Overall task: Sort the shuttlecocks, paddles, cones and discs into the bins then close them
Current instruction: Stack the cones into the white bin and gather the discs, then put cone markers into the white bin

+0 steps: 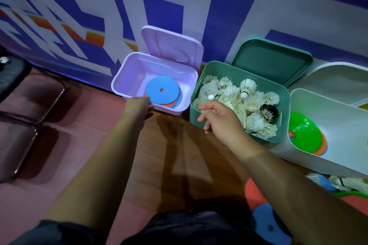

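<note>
While left hand (139, 105) grips lilac bin (119, 77), right hand (221, 119) hovers; shuttlecocks (249, 93) beneath.

The room is sitting dim under a violet cast. Light is falling from overhead and laying long soft shadows across the floor (175, 145). The white shuttlecocks (248, 87) are catching the most brightness. The edges are bowing, the corners darkening and blurring.

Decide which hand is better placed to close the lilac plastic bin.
Left: the left hand is at the near rim of the lilac plastic bin; the right hand hovers over the green plastic bin.
</note>
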Demonstrator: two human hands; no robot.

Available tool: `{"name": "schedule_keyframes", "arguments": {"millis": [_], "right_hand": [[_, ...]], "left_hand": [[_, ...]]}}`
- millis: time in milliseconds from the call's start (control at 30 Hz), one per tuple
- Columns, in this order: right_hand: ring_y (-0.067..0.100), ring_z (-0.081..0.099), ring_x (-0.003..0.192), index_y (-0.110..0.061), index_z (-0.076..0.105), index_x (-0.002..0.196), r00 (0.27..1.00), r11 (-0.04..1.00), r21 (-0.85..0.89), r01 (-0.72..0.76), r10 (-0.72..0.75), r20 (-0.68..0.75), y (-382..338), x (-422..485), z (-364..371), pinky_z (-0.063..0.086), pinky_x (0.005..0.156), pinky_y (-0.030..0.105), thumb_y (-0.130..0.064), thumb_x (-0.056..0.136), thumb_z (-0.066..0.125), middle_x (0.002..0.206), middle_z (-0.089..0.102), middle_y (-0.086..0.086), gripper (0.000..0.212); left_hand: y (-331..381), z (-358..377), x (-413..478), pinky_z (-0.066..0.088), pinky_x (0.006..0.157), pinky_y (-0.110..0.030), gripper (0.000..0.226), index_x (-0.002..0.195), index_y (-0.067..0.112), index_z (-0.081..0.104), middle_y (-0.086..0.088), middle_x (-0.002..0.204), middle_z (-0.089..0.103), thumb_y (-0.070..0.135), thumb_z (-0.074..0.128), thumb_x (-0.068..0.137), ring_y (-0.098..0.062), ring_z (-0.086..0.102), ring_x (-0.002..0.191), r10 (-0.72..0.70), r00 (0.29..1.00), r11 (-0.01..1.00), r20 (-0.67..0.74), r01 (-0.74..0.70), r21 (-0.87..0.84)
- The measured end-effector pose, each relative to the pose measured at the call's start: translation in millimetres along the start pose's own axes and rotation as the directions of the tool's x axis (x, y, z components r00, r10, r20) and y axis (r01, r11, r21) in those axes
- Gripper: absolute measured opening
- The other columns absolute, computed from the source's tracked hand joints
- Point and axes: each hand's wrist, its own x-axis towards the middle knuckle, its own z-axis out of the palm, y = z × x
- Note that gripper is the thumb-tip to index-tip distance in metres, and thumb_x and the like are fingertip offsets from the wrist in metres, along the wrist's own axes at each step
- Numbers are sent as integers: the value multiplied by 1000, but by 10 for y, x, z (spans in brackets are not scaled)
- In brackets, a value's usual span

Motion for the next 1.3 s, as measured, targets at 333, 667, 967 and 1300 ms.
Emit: {"name": "schedule_keyframes", "arguments": {"millis": [333, 667, 967, 1300], "right_hand": [[17, 60, 62, -20, 71, 109, 998, 996, 60, -66, 67, -7, 486, -364, -349, 57, 63, 39, -4, 100, 48, 90, 78, 2, 29], [13, 54, 52, -13, 68, 109, 982, 979, 162, -126, 146, -119, 1344, -981, -1250, 47, 50, 26, -2, 102, 45, 85, 74, 3, 26], [13, 56, 51, -18, 69, 102, 912, 942, 290, -166, 258, -318, 2277, -1831, -2237, 46, 49, 26, -2, 101, 47, 77, 74, -1, 28], [13, 52, 50, -11, 69, 107, 811, 865, 479, -148, 383, -443, 3080, -2594, -2902, 44, 47, 28, -5, 106, 46, 82, 72, 7, 23]], "left_hand": [[-876, 324, -617, 56, 87, -41, 10, 107, 12, 70, -9, 104, 73, 15, 62, 102, -24, 69, 87, -104, 979, 991, 174, 86, 105], [-1419, 1163, -1392, 53, 79, -37, 20, 114, 7, 72, -11, 111, 76, 21, 65, 101, -27, 68, 87, -78, 943, 951, 325, -28, 307], [-2114, 2210, -2331, 48, 64, -31, 16, 105, 6, 72, -8, 93, 73, 12, 58, 102, -22, 65, 70, -107, 856, 851, 506, -184, 491], [-2718, 3026, -3102, 58, 75, -42, 10, 83, 24, 66, -7, 81, 71, 19, 73, 87, -27, 65, 75, 5, 815, 590, 580, -471, 656]]}}
